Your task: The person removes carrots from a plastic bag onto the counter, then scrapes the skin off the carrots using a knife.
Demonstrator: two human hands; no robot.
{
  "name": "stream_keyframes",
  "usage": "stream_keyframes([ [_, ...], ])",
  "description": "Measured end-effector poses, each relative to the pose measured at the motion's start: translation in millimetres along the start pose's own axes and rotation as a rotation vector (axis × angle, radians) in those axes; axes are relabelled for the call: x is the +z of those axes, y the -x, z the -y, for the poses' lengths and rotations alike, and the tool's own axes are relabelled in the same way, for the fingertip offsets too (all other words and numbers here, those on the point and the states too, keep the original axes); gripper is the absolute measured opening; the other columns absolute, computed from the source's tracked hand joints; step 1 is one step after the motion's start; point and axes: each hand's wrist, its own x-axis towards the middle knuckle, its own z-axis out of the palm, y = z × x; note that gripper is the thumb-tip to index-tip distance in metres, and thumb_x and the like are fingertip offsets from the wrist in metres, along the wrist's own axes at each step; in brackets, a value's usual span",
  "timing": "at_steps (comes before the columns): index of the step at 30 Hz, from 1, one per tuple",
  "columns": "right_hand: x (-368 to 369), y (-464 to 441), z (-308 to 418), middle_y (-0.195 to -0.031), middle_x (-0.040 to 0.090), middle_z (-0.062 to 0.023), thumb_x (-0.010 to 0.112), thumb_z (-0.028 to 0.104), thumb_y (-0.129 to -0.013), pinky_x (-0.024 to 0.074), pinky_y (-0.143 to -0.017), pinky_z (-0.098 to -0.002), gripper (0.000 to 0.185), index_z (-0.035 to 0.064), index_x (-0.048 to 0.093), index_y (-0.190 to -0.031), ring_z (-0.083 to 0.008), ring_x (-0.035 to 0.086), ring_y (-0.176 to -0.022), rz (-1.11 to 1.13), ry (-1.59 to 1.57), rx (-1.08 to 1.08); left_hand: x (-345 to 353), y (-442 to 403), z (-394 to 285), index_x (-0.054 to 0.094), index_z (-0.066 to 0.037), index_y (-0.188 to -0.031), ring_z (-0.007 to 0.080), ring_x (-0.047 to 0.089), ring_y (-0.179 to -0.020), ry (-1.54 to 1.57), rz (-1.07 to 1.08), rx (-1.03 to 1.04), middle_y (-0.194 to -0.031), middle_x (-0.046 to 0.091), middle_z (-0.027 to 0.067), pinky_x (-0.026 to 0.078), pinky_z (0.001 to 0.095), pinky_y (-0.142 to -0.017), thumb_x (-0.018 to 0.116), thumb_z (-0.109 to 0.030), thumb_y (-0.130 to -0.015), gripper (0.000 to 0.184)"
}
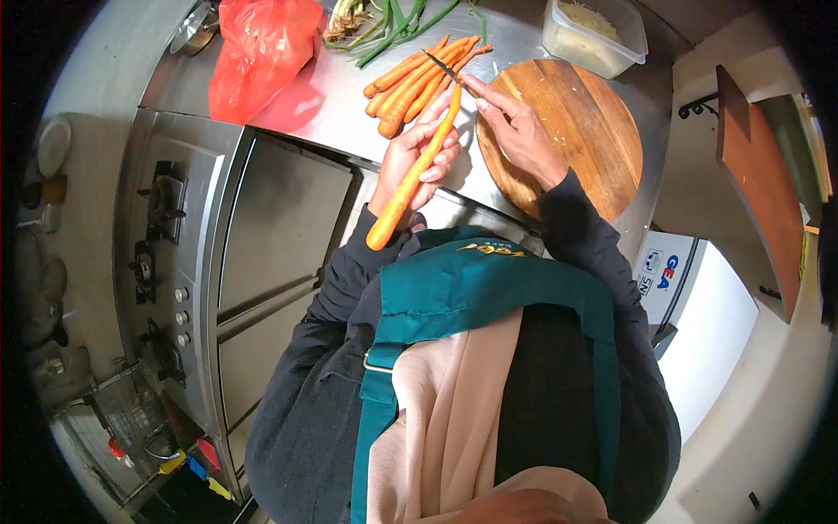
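Left hand (401, 164) curled around a carrot (422, 166) at the bench's (345, 105) near edge; right hand (525, 140) gripping a knife (443, 67) by the carrot's thin end. Skidding on the rounded surface, the knife could cut the left hand.

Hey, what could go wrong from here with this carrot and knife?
The knife in the right hand is close to the carrot's thin end, so a slip might nick the left hand. The carrot is held in the air, off the cutting board, so it could twist or drop.
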Motion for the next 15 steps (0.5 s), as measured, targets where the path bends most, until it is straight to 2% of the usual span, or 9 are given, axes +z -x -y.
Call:
stream_keyframes([
  [2,-2,0,-1,-0.123,0.052,-0.0116,0.041,0.008,-0.089,0.0385,-0.092,-0.0277,0.036,0.0063,0.047,-0.125,-0.0191,0.052,-0.110,-0.001,-0.007,0.014,0,1,0,0.029,-0.008,-0.130,0.0097,0.038,-0.059,-0.024,0.007,-0.006,-0.078,0.039,0.0086,0.034,0.0132,-0.032,0.038,-0.014,-0.092,0.040],
  [5,0,6,7,-0.123,0.051,-0.0137,0.042,0.009,-0.089,0.0387,-0.092,-0.0285,0.036,0.0068,0.048,-0.124,-0.0216,0.053,-0.109,0.036,-0.018,0.058,-11,-2,-4,0.035,-0.003,-0.124,0.0091,0.037,-0.058,0.043,-0.046,0.007,-0.076,0.038,0.0072,0.034,0.0130,-0.031,0.040,-0.020,-0.093,0.036],
  [7,9,18,12,-0.104,0.060,-0.0161,0.045,0.010,-0.088,0.0444,-0.081,-0.0313,0.036,0.0080,0.049,-0.124,-0.0261,0.058,-0.093,0.022,0.039,-0.085,-20,-4,-11,0.043,-0.006,-0.116,0.0081,0.044,-0.058,0.050,-0.110,-0.001,-0.075,0.046,0.0052,0.035,0.0159,-0.036,0.045,-0.021,-0.091,0.029],
  [8,11,24,17,-0.104,0.060,-0.0161,0.045,0.010,-0.088,0.0444,-0.081,-0.0313,0.036,0.0080,0.049,-0.124,-0.0261,0.058,-0.093,0.024,0.038,-0.084,-23,-5,-10,0.043,-0.006,-0.116,0.0081,0.044,-0.058,0.051,-0.112,0.000,-0.075,0.046,0.0052,0.035,0.0159,-0.036,0.045,-0.021,-0.091,0.029],
  [10,13,37,28,-0.077,0.055,-0.0139,0.049,0.011,-0.085,0.0453,-0.067,-0.0355,0.038,0.0102,0.050,-0.124,-0.0289,0.055,-0.073,0.161,0.285,-0.035,-20,-6,-8,0.044,-0.003,-0.115,0.0080,0.045,-0.055,-0.095,-0.330,0.159,-0.075,0.048,0.0058,0.036,0.0167,-0.039,0.046,-0.020,-0.091,0.030],
  [11,16,39,34,-0.065,0.045,-0.0111,0.050,0.011,-0.084,0.0430,-0.059,-0.0379,0.041,0.0136,0.049,-0.125,-0.0282,0.050,-0.062,0.131,0.298,-0.089,-21,-7,-7,0.044,-0.002,-0.116,0.0080,0.045,-0.056,-0.147,-0.276,0.188,-0.078,0.050,0.0055,0.037,0.0172,-0.042,0.047,-0.020,-0.091,0.031],
  [15,15,40,33,-0.068,0.048,-0.0118,0.050,0.011,-0.084,0.0436,-0.061,-0.0370,0.041,0.0159,0.049,-0.125,-0.0278,0.051,-0.064,0.132,0.338,-0.074,-14,-7,-2,0.042,-0.003,-0.122,0.0077,0.045,-0.058,-0.148,-0.261,0.220,-0.077,0.048,0.0035,0.036,0.0166,-0.042,0.046,-0.020,-0.091,0.036],
])
